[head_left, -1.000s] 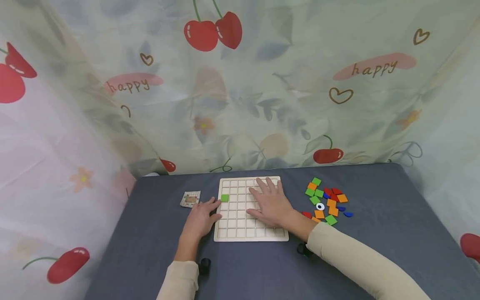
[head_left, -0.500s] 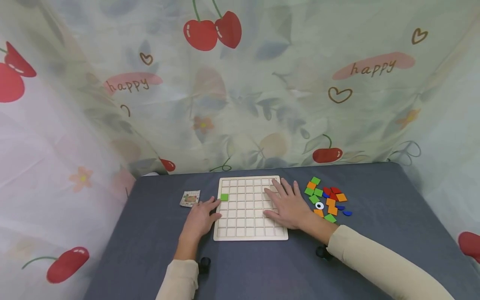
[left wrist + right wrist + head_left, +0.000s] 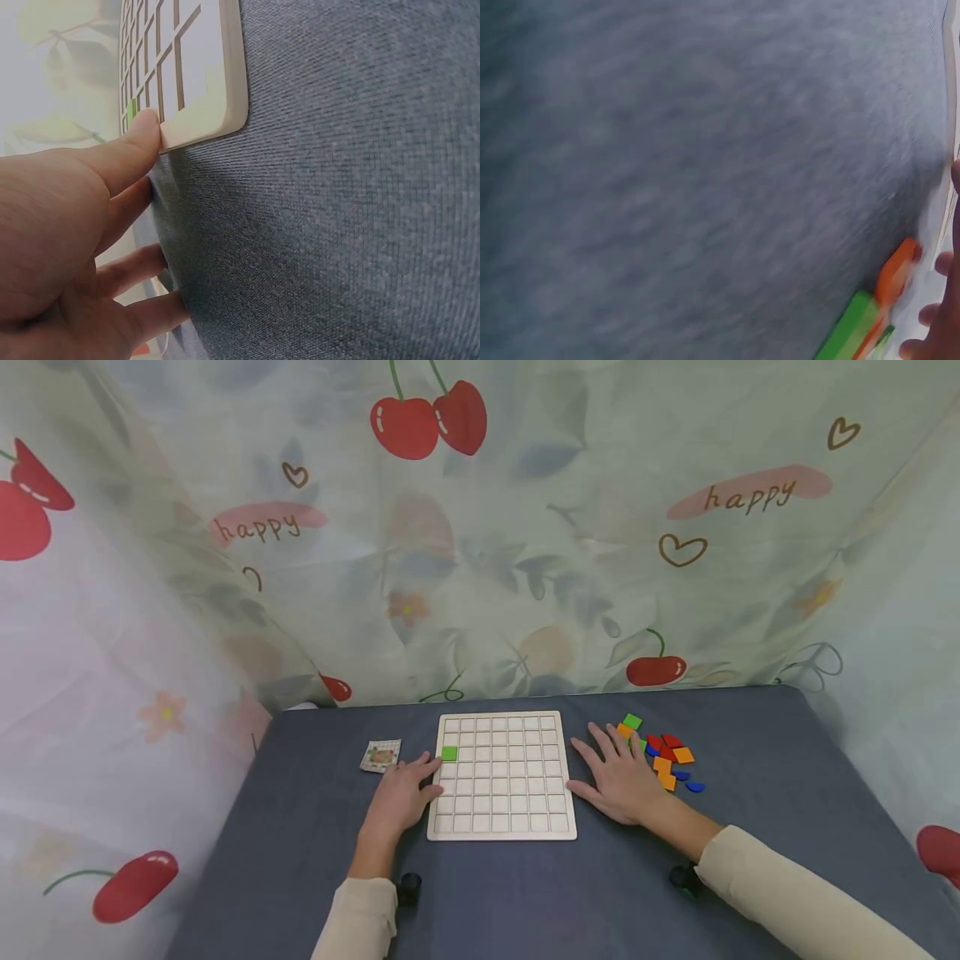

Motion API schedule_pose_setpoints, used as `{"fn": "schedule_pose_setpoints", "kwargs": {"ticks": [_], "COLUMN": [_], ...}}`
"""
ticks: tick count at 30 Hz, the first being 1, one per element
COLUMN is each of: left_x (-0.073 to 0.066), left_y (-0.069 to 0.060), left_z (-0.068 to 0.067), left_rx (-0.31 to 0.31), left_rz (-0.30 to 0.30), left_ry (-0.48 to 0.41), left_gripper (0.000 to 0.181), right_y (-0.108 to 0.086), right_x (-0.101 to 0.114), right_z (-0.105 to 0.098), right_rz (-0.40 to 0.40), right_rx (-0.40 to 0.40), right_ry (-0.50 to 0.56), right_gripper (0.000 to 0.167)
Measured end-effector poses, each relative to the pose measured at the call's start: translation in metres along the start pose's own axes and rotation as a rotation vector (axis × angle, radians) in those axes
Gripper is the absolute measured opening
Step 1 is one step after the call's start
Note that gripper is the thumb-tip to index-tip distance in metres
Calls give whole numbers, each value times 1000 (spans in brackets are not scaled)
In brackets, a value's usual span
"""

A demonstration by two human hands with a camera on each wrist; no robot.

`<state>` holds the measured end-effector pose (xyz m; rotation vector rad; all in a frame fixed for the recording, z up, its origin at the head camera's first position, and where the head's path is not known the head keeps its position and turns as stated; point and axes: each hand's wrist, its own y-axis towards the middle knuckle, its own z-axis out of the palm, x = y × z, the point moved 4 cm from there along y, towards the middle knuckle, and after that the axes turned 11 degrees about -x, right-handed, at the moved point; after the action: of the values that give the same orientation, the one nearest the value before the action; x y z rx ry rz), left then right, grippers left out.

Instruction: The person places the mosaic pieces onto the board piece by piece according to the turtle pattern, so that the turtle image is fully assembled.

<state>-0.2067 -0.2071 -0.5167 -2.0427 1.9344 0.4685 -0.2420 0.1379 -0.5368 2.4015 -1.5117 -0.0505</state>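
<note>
A pale wooden grid board (image 3: 504, 777) lies on the dark cloth, with one green square tile (image 3: 449, 753) in a cell by its left edge. My left hand (image 3: 397, 797) touches that left edge with thumb and fingertips; in the left wrist view the thumb (image 3: 139, 142) lies against the board's rim. My right hand (image 3: 618, 777) is spread just right of the board, over part of the pile of coloured pieces, and holds nothing that I can see. It hides several pieces. Orange squares (image 3: 663, 765), red pieces (image 3: 669, 748) and blue half-rounds (image 3: 695, 787) show around it.
A small picture card (image 3: 380, 756) lies left of the board, near the left fingertips. The dark grey cloth (image 3: 495, 902) covers the table. A printed curtain (image 3: 510, 593) hangs behind the table's far edge.
My right hand has moved right, off the board and over to the pile of coloured pieces, with its fingers still spread. The left hand and the green tile have stayed in place.
</note>
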Motion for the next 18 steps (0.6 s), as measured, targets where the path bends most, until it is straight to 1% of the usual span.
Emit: {"fn": "schedule_pose_setpoints", "kwargs": {"ticks": [5, 10, 14, 18], "left_x": [0, 1, 2, 2], "left_y": [-1, 0, 2, 2], "left_z": [0, 0, 1, 2], "left_rx": [-2, -6, -2, 6], "left_rz": [-2, -1, -4, -16], "left_ry": [-14, -12, 4, 1], "left_gripper": [57, 56, 56, 56], "right_y": [-5, -7, -6, -5], "right_x": [-15, -30, -41, -49], "right_z": [-2, -9, -14, -16], "right_rz": [27, 69, 99, 149], "right_rx": [4, -5, -43, -56], "right_ry": [-4, 26, 44, 56], "right_gripper": [73, 72, 65, 58]}}
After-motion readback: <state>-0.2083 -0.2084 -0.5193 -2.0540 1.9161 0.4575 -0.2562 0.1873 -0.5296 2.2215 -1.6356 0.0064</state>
